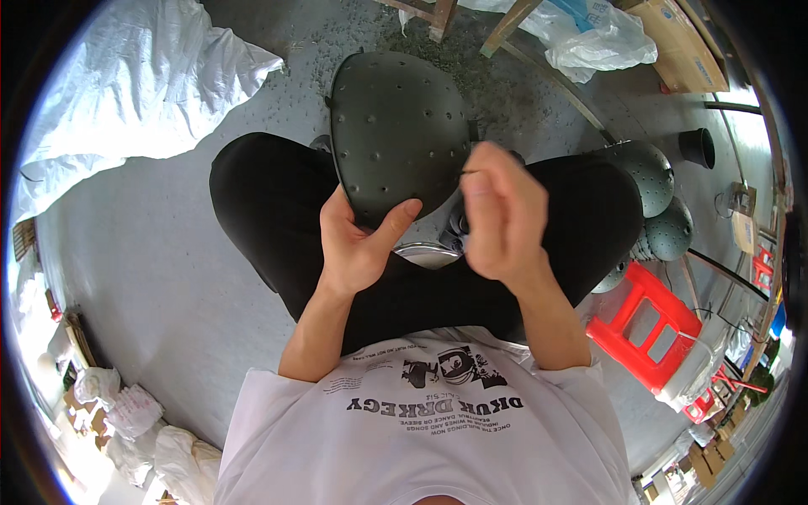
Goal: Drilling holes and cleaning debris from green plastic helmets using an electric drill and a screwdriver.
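Observation:
A dark grey-green dome-shaped shell (391, 118), dotted with small dimples or holes, is held tilted above my lap. My left hand (362, 240) grips its near edge, thumb on the outer surface and fingers out of sight behind it. Close by the shell's right side is my right hand (505, 210), its fingers closed in a pinch and slightly blurred. A tiny dark tip shows at those fingers, too small to name. Below the shell, between my legs, part of a round pale rim (427, 254) is visible.
More dotted domes (648, 177) are grouped beyond my right knee, near a red plastic stool (648, 328) and a black pot (697, 147). White sheeting (143, 76) covers the far left. Small dark bits litter the floor ahead, near wooden legs (509, 25) and a cardboard box (677, 46).

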Available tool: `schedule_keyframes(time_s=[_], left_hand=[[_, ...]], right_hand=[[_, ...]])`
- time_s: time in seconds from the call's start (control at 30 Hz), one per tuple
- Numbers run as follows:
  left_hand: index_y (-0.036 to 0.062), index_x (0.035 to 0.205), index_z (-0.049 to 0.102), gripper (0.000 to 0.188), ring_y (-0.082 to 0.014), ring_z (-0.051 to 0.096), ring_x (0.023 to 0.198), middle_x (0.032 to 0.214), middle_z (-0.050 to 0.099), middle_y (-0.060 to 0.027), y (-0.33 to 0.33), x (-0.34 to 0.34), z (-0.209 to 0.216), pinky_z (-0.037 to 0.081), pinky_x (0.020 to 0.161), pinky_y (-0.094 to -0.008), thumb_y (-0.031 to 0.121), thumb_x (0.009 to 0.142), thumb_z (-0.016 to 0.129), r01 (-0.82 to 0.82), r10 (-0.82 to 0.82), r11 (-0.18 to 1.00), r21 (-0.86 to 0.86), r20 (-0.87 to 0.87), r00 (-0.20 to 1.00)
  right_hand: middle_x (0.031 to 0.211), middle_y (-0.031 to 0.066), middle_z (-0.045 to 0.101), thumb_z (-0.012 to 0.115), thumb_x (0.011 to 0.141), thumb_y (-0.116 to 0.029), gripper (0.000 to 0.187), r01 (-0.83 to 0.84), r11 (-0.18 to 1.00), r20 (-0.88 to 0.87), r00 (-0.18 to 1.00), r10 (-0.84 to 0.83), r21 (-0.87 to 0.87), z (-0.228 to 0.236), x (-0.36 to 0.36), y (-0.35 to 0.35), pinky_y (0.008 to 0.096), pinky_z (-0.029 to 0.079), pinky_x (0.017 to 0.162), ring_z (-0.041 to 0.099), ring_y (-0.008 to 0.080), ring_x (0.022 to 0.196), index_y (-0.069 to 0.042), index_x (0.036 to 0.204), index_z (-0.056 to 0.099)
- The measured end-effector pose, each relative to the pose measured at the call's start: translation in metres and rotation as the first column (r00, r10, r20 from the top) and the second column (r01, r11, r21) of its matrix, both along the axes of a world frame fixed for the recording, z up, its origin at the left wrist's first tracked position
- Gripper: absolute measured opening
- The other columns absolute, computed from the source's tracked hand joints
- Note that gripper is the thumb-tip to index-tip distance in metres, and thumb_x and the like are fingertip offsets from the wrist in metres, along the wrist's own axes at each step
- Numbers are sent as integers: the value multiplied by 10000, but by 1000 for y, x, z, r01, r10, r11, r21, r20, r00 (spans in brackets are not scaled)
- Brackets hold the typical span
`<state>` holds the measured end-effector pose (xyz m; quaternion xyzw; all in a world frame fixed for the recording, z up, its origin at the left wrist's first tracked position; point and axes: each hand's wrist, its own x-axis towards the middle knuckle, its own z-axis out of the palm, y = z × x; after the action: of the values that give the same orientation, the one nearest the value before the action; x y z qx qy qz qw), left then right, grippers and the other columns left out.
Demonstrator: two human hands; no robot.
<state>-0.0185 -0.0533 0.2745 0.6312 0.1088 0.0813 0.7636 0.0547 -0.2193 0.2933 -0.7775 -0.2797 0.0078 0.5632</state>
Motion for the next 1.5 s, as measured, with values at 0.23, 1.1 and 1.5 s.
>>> schedule_keyframes(time_s=[0.23, 1.1, 1.5], left_hand=[[-34, 1133, 586, 303, -123, 625, 939, 1046, 682, -72, 4, -4, -11, 490, 850, -267, -44, 856, 709, 65, -55, 982, -180, 61, 997], [-31, 1105, 662, 345, -139, 632, 966, 1063, 701, -84, 7, -10, -9, 500, 861, -288, -94, 782, 765, 388, -390, 910, -146, 16, 921], [1, 1510, 300, 958, -282, 404, 1389, 1534, 372, -165, 23, -22, -34, 366, 1118, -481, 631, 868, 630, 486, -247, 567, -665, 426, 870]], right_hand=[[917, 38, 575, 489, 1016, -140, 213, 547, 821, -207, 833, -514, 165, -21, 32, -13, 245, 391, 707, 475, 108, 769, 18, 936, 608], [703, 83, 465, 543, 950, -44, 161, 562, 824, 103, 818, -566, 67, -9, 25, -13, 309, 368, 553, 436, 194, 587, 18, 801, 534], [725, 113, 540, 612, 888, -51, 175, 379, 895, 434, 783, -446, 236, -10, 15, -16, 288, 388, 497, 506, 194, 594, 24, 741, 554]])
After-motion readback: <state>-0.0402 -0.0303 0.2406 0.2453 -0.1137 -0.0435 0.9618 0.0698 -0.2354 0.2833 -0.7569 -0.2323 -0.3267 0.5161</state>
